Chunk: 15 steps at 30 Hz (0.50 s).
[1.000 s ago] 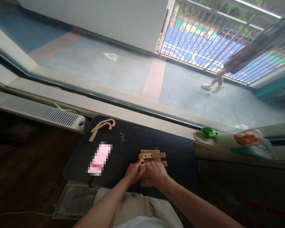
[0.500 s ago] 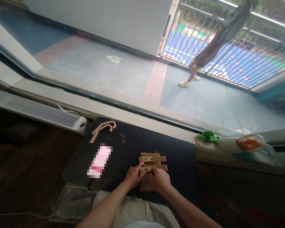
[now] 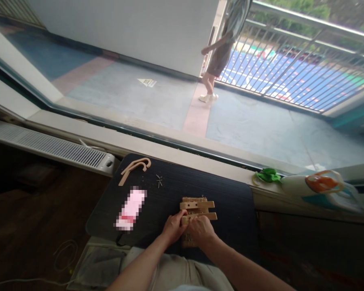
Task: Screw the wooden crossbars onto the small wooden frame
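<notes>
A brown, rough-looking block (image 3: pixel 188 241) lies on the dark table, with two pale wooden bars across it. The far wooden bar (image 3: pixel 197 205) has small dark holes. My left hand (image 3: pixel 174 228) grips the left end of the near wooden bar (image 3: pixel 210 216), thumb on top. Against the near side of that bar, my right hand (image 3: pixel 202 230) is closed with its knuckles up. Whatever its fingers hold is hidden beneath them. The right end of the near bar sticks out past my right hand.
On the dark table (image 3: pixel 227 202) lie curved wooden hooks (image 3: pixel 135 166), several small metal pins (image 3: pixel 159 180) and a blurred pink item (image 3: pixel 132 208). A window sill (image 3: pixel 170 151) borders the far edge, with a green item (image 3: pixel 268 175) on it. A person (image 3: pixel 215 60) is outside the glass.
My right hand has turned slightly and closed over the near bar's side, covering the spot where its fingertips showed. The person outside has walked left. The whole view has shifted a little.
</notes>
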Motion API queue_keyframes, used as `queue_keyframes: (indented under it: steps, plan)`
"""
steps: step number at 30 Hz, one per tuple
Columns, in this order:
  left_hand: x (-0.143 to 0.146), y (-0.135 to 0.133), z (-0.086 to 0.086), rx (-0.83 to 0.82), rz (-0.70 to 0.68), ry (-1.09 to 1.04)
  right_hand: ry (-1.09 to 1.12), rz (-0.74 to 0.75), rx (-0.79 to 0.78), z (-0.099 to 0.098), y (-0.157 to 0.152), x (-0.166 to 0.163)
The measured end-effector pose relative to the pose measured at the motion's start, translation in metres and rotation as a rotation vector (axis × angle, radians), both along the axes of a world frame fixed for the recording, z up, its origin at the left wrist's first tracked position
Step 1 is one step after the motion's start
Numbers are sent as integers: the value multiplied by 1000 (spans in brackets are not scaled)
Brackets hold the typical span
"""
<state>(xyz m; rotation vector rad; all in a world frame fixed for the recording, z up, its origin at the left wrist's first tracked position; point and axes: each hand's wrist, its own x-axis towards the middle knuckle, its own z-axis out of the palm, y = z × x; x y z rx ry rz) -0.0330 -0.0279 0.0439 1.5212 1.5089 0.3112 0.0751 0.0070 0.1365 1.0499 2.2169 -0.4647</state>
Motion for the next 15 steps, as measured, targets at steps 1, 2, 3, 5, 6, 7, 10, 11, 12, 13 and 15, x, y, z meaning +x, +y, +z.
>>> queue_keyframes:
  steps: [1,2,3,5,6,7,10,11,12,13,15]
  plan:
    - [0,0,0,8,-1,-2,0,-8,-8,-1,0,0]
    - [0,0,-1,14,-1,-5,-1,-29,-18,-2,0,-1]
    - [0,0,-1,18,0,-6,-4,-64,-29,-2,1,-1]
    - [0,0,0,19,1,-6,-6,-179,-40,-1,3,-1]
    - [0,1,1,14,-1,-6,-4,-259,-37,0,5,-1]
    - [0,1,2,6,-4,-6,2,-346,-30,-1,7,1]
    - [0,2,5,-24,-15,3,24,-585,-13,-5,10,9]
    - [0,3,6,-29,-16,11,29,-640,-10,-8,10,12]
    - [1,3,6,-30,-18,18,36,-679,-7,-10,9,14]
    - [1,3,6,-27,-19,23,42,-703,5,-11,8,16]
    - [1,2,4,-19,-30,23,62,-692,35,-10,7,18]
